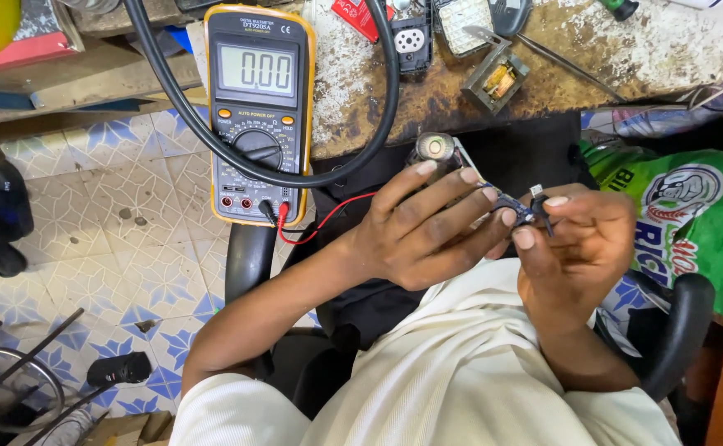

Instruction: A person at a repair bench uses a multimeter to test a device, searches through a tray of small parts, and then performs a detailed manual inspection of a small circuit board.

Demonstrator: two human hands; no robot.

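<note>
At the far left lies a patterned blue and white tiled floor (89, 248), with dark metal rods (23, 363) crossing its lower corner. Next comes a yellow-cased digital multimeter (258, 111), lying at the edge of a worn, stained table (353, 91); a thick black cable (295, 177) loops across its dial, and thin red and black test leads (320, 219) run from its lower sockets toward the person's lap. The left hand (415, 235) is curled, its fingers closed under and around a small dark circuit board (506, 202), which is held over the lap just below the table's edge; a round silvery part (433, 149) shows just behind the fingertips. The right hand (580, 239) meets the left, thumb and forefinger pinched on a small black component (540, 206) at the board's right end. On the table above sit a small transformer (497, 80) and a thin metal probe (568, 66). At the far right, a green printed sack (692, 215) rests beside the chair's black armrest (683, 322).
</note>
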